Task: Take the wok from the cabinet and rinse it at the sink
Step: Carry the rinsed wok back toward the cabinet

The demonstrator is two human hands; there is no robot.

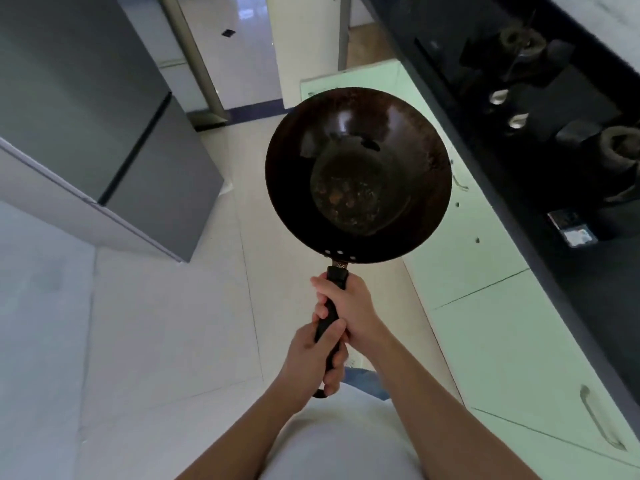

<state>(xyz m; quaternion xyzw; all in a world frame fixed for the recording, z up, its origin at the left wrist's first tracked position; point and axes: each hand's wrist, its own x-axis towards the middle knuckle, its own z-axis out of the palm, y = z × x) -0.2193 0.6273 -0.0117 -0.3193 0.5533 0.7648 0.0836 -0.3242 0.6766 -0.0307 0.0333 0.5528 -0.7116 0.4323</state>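
Observation:
A dark round wok (358,174) with rusty spots in its flat bottom hangs in the air above the tiled floor, held out in front of me by its long black handle. My right hand (348,308) grips the handle close to the bowl. My left hand (317,358) grips the handle's lower end, just behind the right hand. The wok is level with its inside facing up. No sink is in view.
Pale green cabinet doors (512,344) with metal handles run along the right, under a dark counter with a gas hob (540,98). A grey fridge (104,109) stands at the left. Light floor tiles (173,323) lie between them, leading to a doorway (225,46).

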